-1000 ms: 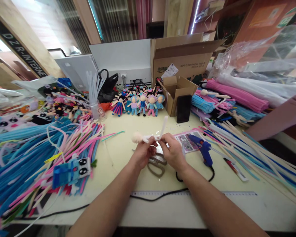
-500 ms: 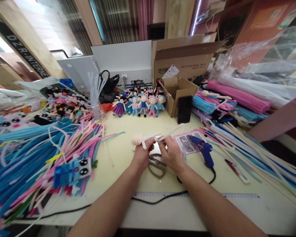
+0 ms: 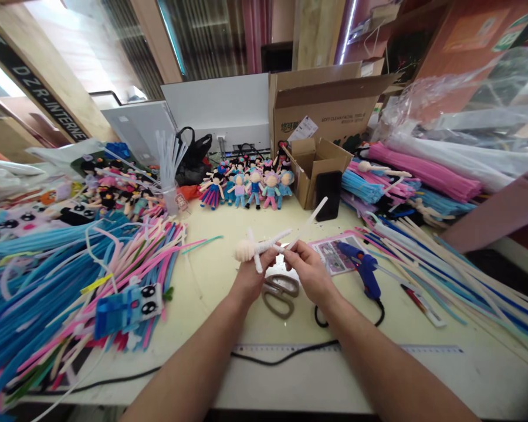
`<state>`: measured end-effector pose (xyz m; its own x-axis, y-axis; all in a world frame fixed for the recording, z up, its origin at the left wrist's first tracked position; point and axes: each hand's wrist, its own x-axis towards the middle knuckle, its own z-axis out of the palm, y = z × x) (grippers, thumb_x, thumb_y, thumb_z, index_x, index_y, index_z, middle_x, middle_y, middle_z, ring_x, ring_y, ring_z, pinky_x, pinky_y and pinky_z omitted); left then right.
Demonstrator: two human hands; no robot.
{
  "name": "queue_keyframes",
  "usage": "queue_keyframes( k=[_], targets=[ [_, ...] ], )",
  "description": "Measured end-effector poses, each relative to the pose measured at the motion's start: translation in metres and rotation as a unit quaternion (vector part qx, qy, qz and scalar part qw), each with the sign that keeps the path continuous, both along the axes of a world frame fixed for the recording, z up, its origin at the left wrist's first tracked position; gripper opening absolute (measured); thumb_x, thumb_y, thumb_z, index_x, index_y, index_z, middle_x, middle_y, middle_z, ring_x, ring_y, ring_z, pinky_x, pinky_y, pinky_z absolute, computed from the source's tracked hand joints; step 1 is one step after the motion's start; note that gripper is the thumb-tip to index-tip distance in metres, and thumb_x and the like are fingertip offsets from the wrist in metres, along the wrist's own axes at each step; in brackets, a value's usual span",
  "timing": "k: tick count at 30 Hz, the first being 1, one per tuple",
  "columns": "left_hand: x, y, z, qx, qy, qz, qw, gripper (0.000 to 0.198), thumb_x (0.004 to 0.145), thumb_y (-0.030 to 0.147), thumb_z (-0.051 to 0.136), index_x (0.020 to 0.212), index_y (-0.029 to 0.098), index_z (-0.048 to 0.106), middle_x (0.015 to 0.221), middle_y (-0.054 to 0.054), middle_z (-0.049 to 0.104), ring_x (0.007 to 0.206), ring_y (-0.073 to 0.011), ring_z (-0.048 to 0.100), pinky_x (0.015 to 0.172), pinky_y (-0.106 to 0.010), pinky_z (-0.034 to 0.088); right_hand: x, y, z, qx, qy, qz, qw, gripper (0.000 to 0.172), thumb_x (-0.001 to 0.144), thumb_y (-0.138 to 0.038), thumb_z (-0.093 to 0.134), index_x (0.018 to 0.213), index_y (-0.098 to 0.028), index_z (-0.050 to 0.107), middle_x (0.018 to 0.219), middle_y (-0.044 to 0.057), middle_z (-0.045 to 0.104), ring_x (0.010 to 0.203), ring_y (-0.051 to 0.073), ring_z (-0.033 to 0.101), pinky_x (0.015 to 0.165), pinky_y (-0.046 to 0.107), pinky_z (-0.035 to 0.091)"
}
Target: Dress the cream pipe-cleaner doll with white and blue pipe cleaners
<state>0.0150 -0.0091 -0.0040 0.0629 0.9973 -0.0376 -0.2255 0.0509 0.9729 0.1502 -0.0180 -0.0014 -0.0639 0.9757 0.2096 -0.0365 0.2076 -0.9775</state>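
Between my hands is a small doll figure [image 3: 245,251] of pipe cleaners, with a round cream head at its left end and white limbs. My left hand [image 3: 254,272] is closed around its body from below. My right hand [image 3: 307,268] pinches a white pipe cleaner [image 3: 314,215] near the figure's leg end, and the free length sticks up to the right. Where the strip meets the figure is partly hidden by my fingers. Beneath the hands lie scissors [image 3: 280,296] with grey-brown handles, their blades mostly covered.
A blue glue gun [image 3: 363,269], its black cord [image 3: 281,358], a craft knife [image 3: 422,305] and a ruler [image 3: 435,349] lie nearby. Pipe cleaners [image 3: 39,287] heap at left, more at right. Finished dolls [image 3: 255,189], a phone [image 3: 328,196] and a carton [image 3: 310,161] stand behind.
The pipe cleaner's free end has swung upward, and my right hand has shifted slightly. The figure has turned a little, its limbs spreading more clearly. My left hand keeps its hold.
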Motion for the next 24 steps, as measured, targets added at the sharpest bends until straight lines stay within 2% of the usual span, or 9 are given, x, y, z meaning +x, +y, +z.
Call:
queue_keyframes(
  k=[2,4,7,9,13,17,21,24],
  targets=[
    [0.0,-0.001,0.002,-0.021,-0.01,-0.029,0.999,0.03,0.065,0.038,0.071,0.084,0.017,0.065,0.066,0.001,0.055,0.055,-0.0083,0.043,0.052,-0.022,0.034,0.004,0.003,-0.001,0.015,-0.002,-0.037,0.999,0.022,0.082,-0.034,0.055,0.067,-0.02,0.048,0.057,-0.005,0.046,0.055,0.011,0.043,0.053,0.024,0.036],
    [0.0,-0.002,0.003,-0.067,0.012,-0.092,0.993,0.028,0.064,0.037,0.072,0.079,0.015,0.064,0.063,0.0,0.057,0.048,-0.0067,0.041,0.047,-0.021,0.029,0.01,0.006,-0.002,0.041,-0.026,-0.086,0.995,0.018,0.082,-0.031,0.055,0.069,-0.02,0.049,0.058,-0.005,0.047,0.056,0.011,0.043,0.053,0.024,0.036],
    [-0.001,-0.006,0.006,-0.115,0.036,-0.226,0.967,0.033,0.07,0.044,0.067,0.068,0.012,0.063,0.06,-0.005,0.061,0.045,-0.0072,0.045,0.046,-0.021,0.031,0.018,0.008,0.0,0.112,-0.102,-0.149,0.977,0.009,0.083,-0.026,0.053,0.077,-0.02,0.055,0.068,-0.001,0.053,0.064,0.014,0.049,0.059,0.027,0.039],
    [-0.003,-0.008,0.008,-0.124,0.005,-0.261,0.957,0.043,0.074,0.054,0.06,0.067,0.011,0.064,0.058,-0.006,0.061,0.045,-0.0076,0.047,0.046,-0.02,0.033,0.019,0.007,0.001,0.171,-0.162,-0.165,0.958,0.008,0.085,-0.022,0.052,0.081,-0.02,0.057,0.075,0.002,0.056,0.071,0.016,0.052,0.065,0.029,0.041],
    [-0.005,-0.005,0.009,-0.164,-0.094,-0.224,0.956,0.057,0.073,0.067,0.05,0.079,0.013,0.065,0.057,-0.004,0.061,0.04,-0.0071,0.048,0.042,-0.018,0.032,0.014,0.002,0.001,0.247,-0.23,-0.141,0.931,0.013,0.087,-0.016,0.048,0.083,-0.021,0.059,0.079,0.003,0.058,0.078,0.017,0.054,0.071,0.031,0.043],
    [-0.007,0.0,0.006,-0.215,-0.136,-0.208,0.944,0.059,0.073,0.07,0.047,0.074,0.013,0.062,0.053,-0.003,0.059,0.037,-0.0068,0.047,0.04,-0.018,0.032,0.009,-0.001,-0.003,0.28,-0.253,-0.103,0.92,0.016,0.088,-0.013,0.046,0.092,-0.021,0.06,0.085,0.005,0.06,0.084,0.018,0.055,0.076,0.032,0.045],
    [-0.009,0.002,0.007,-0.248,-0.166,-0.202,0.933,0.054,0.072,0.068,0.052,0.067,0.014,0.058,0.051,0.0,0.055,0.035,-0.0059,0.042,0.039,-0.018,0.03,0.008,-0.002,-0.005,0.295,-0.267,-0.079,0.914,0.02,0.088,-0.012,0.045,0.097,-0.022,0.059,0.089,0.007,0.06,0.087,0.019,0.056,0.076,0.033,0.047],
    [-0.011,0.002,0.009,-0.253,-0.193,-0.2,0.927,0.043,0.072,0.057,0.059,0.066,0.014,0.057,0.052,0.0,0.054,0.037,-0.0058,0.04,0.039,-0.019,0.03,0.007,-0.003,-0.005,0.295,-0.269,-0.075,0.914,0.019,0.087,-0.013,0.046,0.097,-0.022,0.06,0.09,0.007,0.06,0.087,0.019,0.056,0.075,0.033,0.047]
  ],
)
